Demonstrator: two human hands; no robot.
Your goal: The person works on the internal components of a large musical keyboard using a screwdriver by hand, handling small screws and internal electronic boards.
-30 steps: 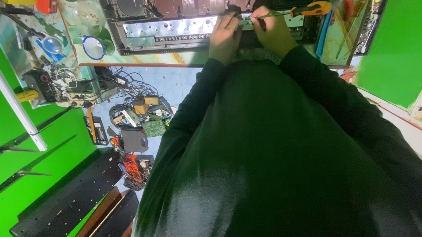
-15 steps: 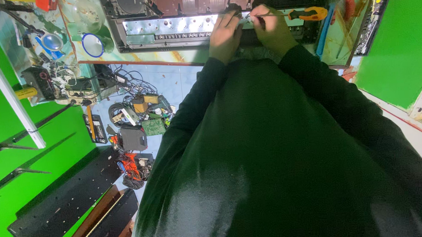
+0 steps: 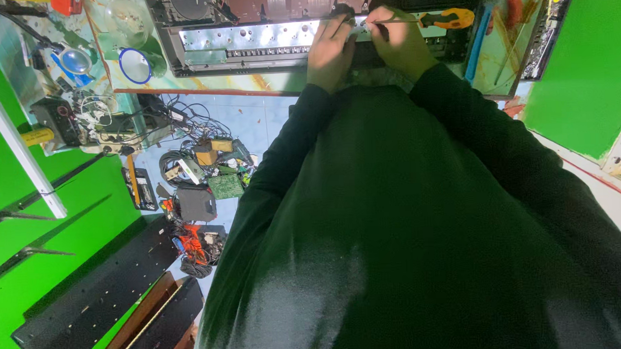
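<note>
An opened electronic device with a shiny metal chassis (image 3: 251, 39) lies on the workbench in front of me. My left hand (image 3: 328, 51) rests on its front edge, fingers curled over the metal strip. My right hand (image 3: 401, 46) is just beside it, pinching a thin metal tool (image 3: 388, 20) whose tip points left toward the chassis. A screwdriver with an orange and yellow handle (image 3: 456, 16) lies on the device right behind my right hand. My dark green sleeves and torso fill the lower half of the view.
A round magnifier (image 3: 136, 65) and small tools lie on the bench at left. On the floor below is a tangle of cables, circuit boards (image 3: 225, 186) and a dark box (image 3: 196, 203). Long black panels (image 3: 95, 299) lean at lower left, and green walls stand on both sides.
Both hands stay on the device's front edge with only slight finger shifts. The view has drifted a little.
</note>
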